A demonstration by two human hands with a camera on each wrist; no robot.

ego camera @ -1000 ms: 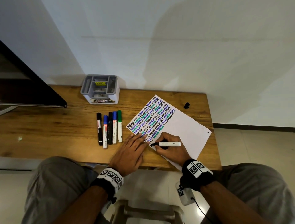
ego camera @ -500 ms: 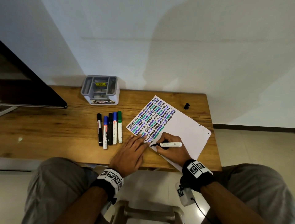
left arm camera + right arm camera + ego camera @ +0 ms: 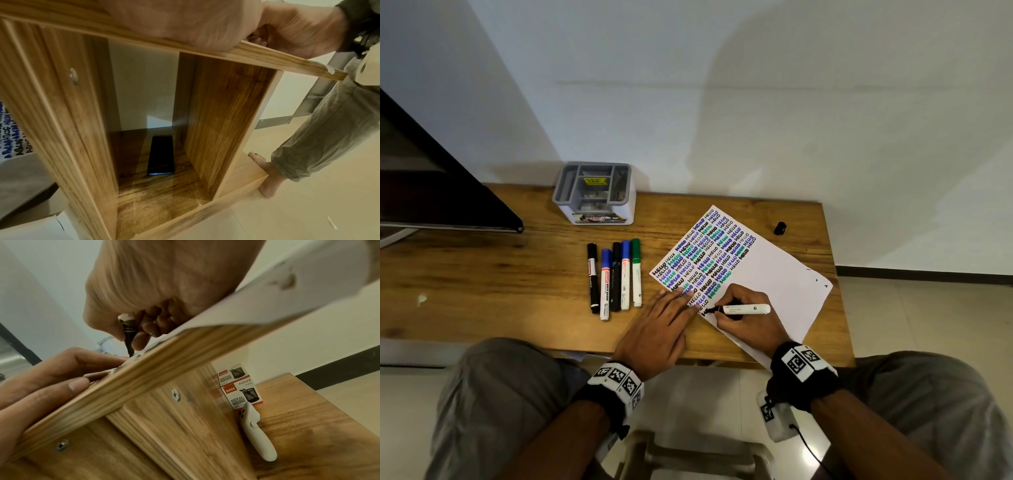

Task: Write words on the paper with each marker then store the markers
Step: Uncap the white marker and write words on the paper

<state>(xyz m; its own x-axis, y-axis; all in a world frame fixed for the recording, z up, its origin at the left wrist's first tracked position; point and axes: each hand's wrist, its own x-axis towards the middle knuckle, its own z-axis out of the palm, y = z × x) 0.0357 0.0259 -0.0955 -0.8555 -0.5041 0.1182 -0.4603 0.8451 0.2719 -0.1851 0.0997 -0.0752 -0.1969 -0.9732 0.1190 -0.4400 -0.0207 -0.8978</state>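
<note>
A white sheet of paper (image 3: 774,274) lies slanted on the wooden table (image 3: 482,287), its left half filled with rows of "HELLO" in black, blue and green. My right hand (image 3: 743,315) grips a white-barrelled black marker (image 3: 744,309), its tip (image 3: 130,353) touching the paper near the sheet's near left edge. My left hand (image 3: 659,329) lies flat with straight fingers on the paper's left edge, just left of the tip. Several capped markers (image 3: 616,277) lie side by side to the left of the sheet. The marker's black cap (image 3: 779,228) sits by the far right table edge.
A grey and white desk organiser (image 3: 595,193) stands at the back by the wall. A dark monitor (image 3: 431,192) overhangs the table's far left. Under the table, a phone (image 3: 161,155) lies on a shelf, and a white controller (image 3: 255,431) and small boxes (image 3: 242,394) sit on another.
The marker has shifted slightly right along the line as my right hand writes. My left hand has stayed flat on the paper.
</note>
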